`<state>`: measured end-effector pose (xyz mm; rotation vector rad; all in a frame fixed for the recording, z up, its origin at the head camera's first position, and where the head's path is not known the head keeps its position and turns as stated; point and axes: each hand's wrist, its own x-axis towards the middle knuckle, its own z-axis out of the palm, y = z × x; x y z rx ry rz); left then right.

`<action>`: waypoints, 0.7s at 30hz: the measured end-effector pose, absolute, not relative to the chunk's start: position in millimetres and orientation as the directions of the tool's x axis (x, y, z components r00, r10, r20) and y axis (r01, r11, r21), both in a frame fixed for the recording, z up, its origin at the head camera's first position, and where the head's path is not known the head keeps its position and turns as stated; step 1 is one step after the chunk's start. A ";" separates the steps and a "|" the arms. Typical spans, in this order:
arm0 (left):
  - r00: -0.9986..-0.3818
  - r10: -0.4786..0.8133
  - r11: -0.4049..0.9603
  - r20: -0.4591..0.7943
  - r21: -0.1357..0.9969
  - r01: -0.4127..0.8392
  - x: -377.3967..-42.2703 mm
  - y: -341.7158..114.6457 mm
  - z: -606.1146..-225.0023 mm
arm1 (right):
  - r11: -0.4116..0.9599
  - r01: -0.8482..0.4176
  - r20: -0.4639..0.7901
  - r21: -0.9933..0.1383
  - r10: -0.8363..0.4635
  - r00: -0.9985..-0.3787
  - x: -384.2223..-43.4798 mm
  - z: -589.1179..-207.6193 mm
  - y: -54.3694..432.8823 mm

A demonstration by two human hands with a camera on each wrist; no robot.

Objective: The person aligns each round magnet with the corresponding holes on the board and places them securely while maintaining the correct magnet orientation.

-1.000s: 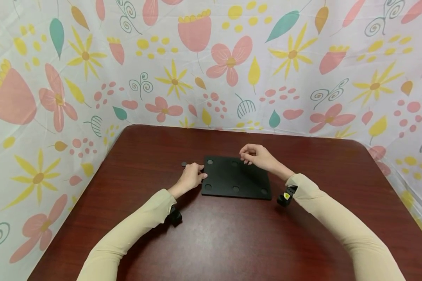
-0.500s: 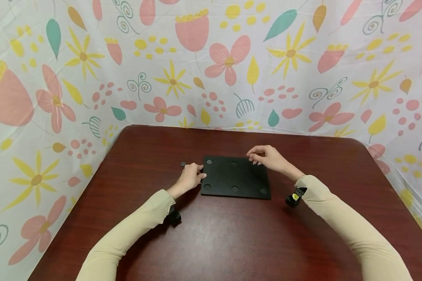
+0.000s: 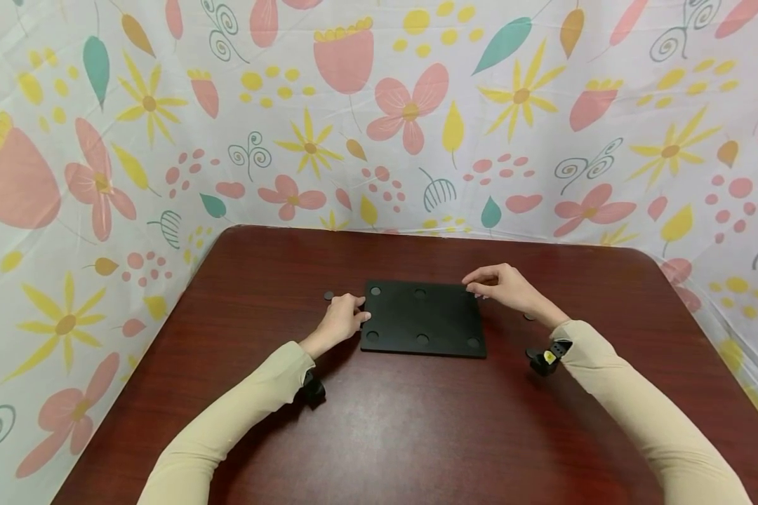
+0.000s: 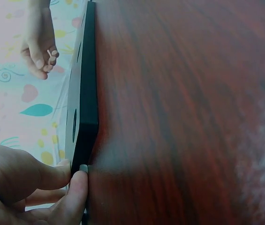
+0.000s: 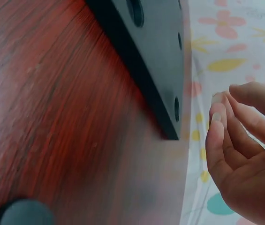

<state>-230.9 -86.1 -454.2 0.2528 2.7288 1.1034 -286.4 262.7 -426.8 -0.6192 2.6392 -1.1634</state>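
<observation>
The left hand pinches the flat black rectangular board; the right hand hovers nearby, fingers loosely curled.

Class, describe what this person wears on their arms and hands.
Both sleeves are long, plain, cream. The left device and right device at the wrists are small and black, the right with a yellow mark. Left grip and right grip are bare.

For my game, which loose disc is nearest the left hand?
The dark disc left of the black board; the other loose discs are right of it.
</observation>
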 end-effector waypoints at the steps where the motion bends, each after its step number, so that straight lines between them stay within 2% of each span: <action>1: -0.968 0.226 0.708 -0.109 0.701 0.086 -231.0 -86.2 -454.1 | 0.604 -0.296 -0.005 -0.740 -0.445 -0.896 -286.1 -427.5 265.1; 9: -0.966 0.233 0.697 -0.110 0.712 0.087 -231.3 -86.1 -455.5 | 0.635 -0.298 0.019 -0.713 -0.408 -0.913 -281.6 -429.9 287.6; 21: -0.967 0.234 0.704 -0.105 0.704 0.094 -231.1 -86.4 -455.8 | 0.669 -0.231 -0.012 -0.706 -0.337 -0.941 -276.4 -430.9 322.2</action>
